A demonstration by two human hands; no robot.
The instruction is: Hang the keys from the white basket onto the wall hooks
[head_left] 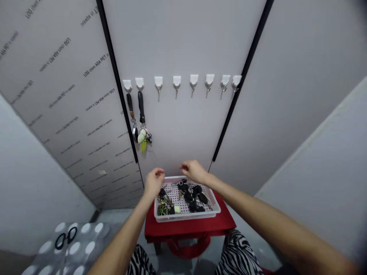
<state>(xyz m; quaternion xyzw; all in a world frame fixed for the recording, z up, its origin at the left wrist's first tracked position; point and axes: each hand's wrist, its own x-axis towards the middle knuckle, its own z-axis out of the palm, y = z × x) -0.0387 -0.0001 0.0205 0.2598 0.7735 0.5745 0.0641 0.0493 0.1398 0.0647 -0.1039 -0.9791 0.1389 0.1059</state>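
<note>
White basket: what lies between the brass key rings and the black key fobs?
Head view: a small metal key lies on the floor of the basket.

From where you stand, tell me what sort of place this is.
Likely a home entryway nook: white wall hooks, hanging key bunches on two, and a white basket of loose keys on a low red table.

Keys in the basket, too small to tell apart (heaped), zebra-print trousers cut off

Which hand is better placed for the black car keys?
Right, probably: the right hand hovers closest to the black keys in the white basket; the left hand is nearer the brass rings.
</note>
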